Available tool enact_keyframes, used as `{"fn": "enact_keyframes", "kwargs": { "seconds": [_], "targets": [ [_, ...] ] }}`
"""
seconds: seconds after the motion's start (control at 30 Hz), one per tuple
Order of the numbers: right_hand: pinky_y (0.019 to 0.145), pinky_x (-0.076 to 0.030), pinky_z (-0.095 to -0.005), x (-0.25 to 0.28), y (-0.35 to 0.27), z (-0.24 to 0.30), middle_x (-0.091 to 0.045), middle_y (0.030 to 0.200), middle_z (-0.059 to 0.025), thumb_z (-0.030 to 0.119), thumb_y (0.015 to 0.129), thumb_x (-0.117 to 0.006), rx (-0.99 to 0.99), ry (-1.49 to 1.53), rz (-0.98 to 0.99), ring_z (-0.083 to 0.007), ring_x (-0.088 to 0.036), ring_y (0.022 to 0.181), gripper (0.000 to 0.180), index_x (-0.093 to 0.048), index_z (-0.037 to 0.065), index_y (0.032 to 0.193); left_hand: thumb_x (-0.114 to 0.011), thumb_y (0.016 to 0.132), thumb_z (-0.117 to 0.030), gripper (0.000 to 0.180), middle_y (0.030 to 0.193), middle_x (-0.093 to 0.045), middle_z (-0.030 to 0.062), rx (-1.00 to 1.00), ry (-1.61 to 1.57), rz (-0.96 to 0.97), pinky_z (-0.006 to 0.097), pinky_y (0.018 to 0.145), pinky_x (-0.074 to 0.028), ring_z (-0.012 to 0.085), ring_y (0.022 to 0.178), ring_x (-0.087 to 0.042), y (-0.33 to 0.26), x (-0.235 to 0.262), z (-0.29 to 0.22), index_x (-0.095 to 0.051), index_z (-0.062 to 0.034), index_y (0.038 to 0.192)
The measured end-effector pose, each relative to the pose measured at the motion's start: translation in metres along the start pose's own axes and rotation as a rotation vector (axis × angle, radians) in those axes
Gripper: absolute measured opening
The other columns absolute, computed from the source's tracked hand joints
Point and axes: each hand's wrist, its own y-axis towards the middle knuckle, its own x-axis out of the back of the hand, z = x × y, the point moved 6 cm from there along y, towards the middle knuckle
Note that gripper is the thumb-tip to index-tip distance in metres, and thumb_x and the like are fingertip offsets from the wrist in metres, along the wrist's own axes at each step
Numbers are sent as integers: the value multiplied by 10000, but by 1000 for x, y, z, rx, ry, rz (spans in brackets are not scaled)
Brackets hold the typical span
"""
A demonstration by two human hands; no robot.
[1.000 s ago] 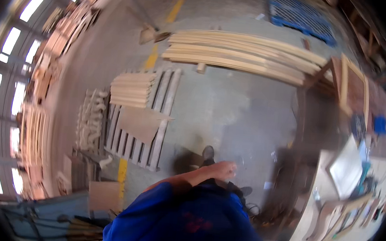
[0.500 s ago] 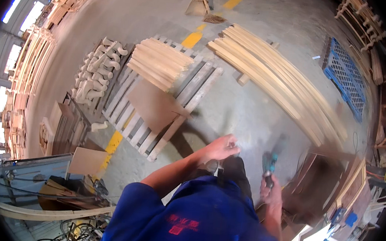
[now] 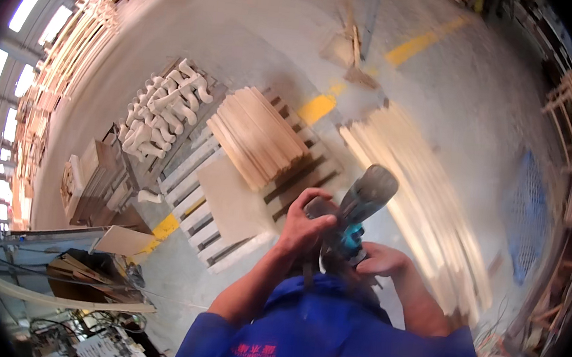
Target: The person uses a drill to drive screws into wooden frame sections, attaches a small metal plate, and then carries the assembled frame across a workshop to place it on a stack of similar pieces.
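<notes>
In front of my waist I hold a teal and black hand-held power tool [image 3: 352, 237] with a thick dark grey cylinder [image 3: 375, 186] at its far end. My right hand [image 3: 382, 260] is closed on the tool's near end. On the tool's left side, my left hand [image 3: 304, 224] is curled with the thumb forward round a dark part of it. Motion blurs the tool, so its exact kind cannot be made out. Just beyond my left hand, a flat brown board [image 3: 233, 198] lies on a slatted wooden pallet [image 3: 203, 236].
A stack of wooden strips [image 3: 256, 135] sits on the pallet. Long pale planks [image 3: 420, 197] lie on the floor to the right. Curved wooden legs [image 3: 166, 110] are piled at the left. A broom [image 3: 359, 76] stands ahead, and a blue plastic pallet [image 3: 524, 220] is far right.
The tool has come from my right side to in front of my waist, its cylinder now pointing ahead. My left hand, earlier away from it, has closed on it. The view has turned.
</notes>
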Motion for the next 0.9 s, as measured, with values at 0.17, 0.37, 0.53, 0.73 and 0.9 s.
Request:
{"fn": "enact_keyframes", "kwargs": {
  "seconds": [0.17, 0.37, 0.53, 0.73, 0.9],
  "targets": [
    [708, -486, -255, 84, 62, 124, -658, 997, -13, 137, 914, -668, -138, -197, -133, -94, -590, 818, 323, -575, 48, 1210, -707, 794, -27, 276, 941, -675, 70, -154, -95, -179, 303, 817, -545, 157, 895, -660, 114, 36, -68, -581, -43, 1039],
    [912, -523, -321, 218, 110, 252, -668, 1174, -86, 217, 998, -590, 189, -333, -464, -180, -660, 1019, 392, -545, 19, 1333, -759, 822, -25, 170, 924, -643, 44, -432, 393, -35, 279, 759, -533, 130, 867, -650, 251, 55, -187, -652, -43, 954],
    [1048, -456, -442, 241, 111, 430, -588, 1341, -172, 253, 986, -610, 192, 119, -131, -307, -585, 1225, 509, -459, 28, 1417, -806, 719, -90, 308, 845, -579, 123, -601, 730, 317, 367, 636, -506, 320, 744, -603, 347, 33, -280, -620, -46, 961],
    [1011, -459, -355, 257, 220, 552, -630, 1260, -119, 199, 850, -723, -277, -981, -42, -194, -592, 1178, 527, -564, 30, 1323, -711, 785, -155, 207, 828, -572, 128, -619, 995, 483, 429, 625, -513, 357, 746, -617, 479, 31, -328, -583, -33, 893],
    [943, -487, -371, 375, 323, 630, -658, 1193, -157, 285, 848, -728, -64, -1091, -179, -210, -622, 1113, 500, -609, 23, 1258, -693, 772, -186, 233, 850, -581, 129, -588, 1117, 403, 440, 651, -511, 365, 792, -621, 636, 82, -355, -593, -34, 917]
  ]
}}
